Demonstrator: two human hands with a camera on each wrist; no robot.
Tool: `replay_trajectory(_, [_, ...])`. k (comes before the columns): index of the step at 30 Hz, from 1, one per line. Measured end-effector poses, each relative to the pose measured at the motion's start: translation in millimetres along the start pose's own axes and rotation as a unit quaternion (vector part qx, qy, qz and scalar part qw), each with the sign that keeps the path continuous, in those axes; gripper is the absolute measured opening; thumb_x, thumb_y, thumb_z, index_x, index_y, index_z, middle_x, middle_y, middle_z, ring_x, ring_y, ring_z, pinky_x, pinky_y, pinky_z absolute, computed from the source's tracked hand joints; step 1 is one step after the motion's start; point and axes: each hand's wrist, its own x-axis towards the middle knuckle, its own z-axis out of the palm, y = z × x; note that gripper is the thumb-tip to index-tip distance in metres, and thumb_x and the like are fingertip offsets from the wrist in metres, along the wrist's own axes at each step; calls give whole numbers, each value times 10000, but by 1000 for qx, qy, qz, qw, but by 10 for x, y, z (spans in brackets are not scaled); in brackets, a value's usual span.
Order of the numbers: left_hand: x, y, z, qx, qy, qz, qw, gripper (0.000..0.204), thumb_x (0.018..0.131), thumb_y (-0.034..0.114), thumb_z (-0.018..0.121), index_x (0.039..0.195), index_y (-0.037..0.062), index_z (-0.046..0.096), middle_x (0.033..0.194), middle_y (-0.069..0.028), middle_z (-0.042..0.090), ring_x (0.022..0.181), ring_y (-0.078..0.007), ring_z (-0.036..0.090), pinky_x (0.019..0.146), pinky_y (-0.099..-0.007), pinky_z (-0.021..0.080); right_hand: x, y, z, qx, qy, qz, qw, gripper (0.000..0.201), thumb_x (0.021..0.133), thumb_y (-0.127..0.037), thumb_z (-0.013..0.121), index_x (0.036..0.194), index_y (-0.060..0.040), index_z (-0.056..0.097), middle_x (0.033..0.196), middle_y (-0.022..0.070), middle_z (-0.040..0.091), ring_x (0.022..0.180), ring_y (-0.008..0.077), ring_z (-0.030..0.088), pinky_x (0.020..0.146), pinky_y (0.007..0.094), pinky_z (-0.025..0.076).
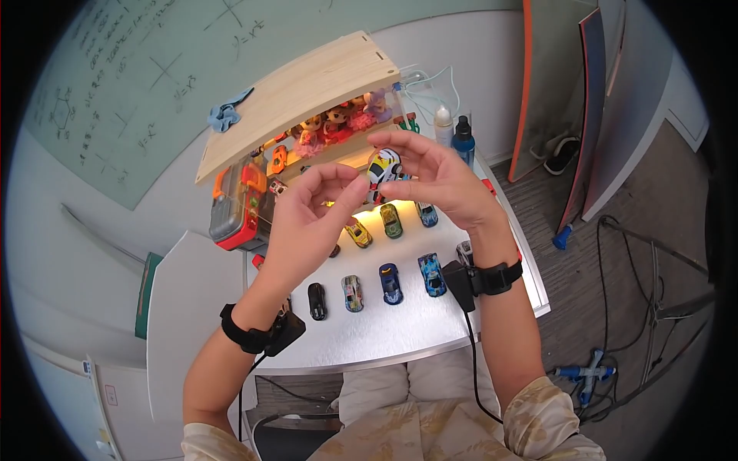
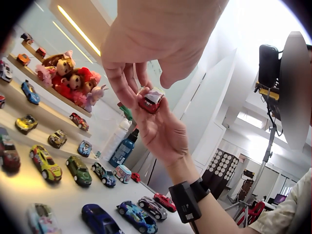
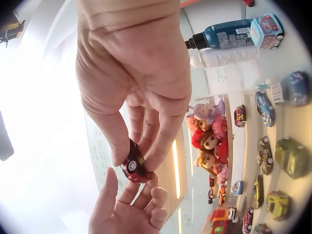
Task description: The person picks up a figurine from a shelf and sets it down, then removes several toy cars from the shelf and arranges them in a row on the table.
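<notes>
A small toy car [image 1: 384, 165] with white, yellow and red-black parts is lifted above the table between both hands. My right hand [image 1: 446, 184] pinches it between thumb and fingers. In the right wrist view the toy car [image 3: 135, 165] shows a dark red side and a wheel. My left hand [image 1: 307, 219] is beside it, loosely bent, fingertips right at the car's end; its thumb stands apart from the car in the left wrist view. Below are rows of toy cars, among them a dark blue car [image 1: 390, 284], a black car [image 1: 317, 301] and a green car [image 1: 391, 221].
Behind the hands, a wooden display shelf [image 1: 307, 96] holds dolls [image 1: 336, 123] and more toy cars, with a blue cloth [image 1: 224, 117] on top. A grey-and-red toolbox [image 1: 234, 207] stands left of it. A blue spray bottle [image 1: 463, 140] and a white bottle [image 1: 443, 127] stand right.
</notes>
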Motion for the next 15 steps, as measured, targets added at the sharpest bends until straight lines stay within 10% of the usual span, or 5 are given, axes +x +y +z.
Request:
replay_trajectory(5, [-11, 105, 4, -145, -31, -138, 979, 425, 1023, 324, 680, 1292, 15, 567, 1129, -80, 707, 1039, -159, 713, 929, -301, 577, 43, 92, -29, -56, -7, -30, 998, 499, 827, -59, 840, 1285, -14, 650, 1229, 51, 674, 1021, 113, 650, 881, 291, 561])
replay_trajectory(15, [102, 46, 64, -164, -37, -107, 980, 579, 927, 315, 807, 1314, -23, 541, 1155, -116, 713, 1081, -143, 680, 956, -276, 526, 49, 83, -11, -127, -34, -37, 991, 474, 830, 3, 804, 1279, -28, 655, 1270, 71, 638, 1116, 203, 664, 958, 332, 567])
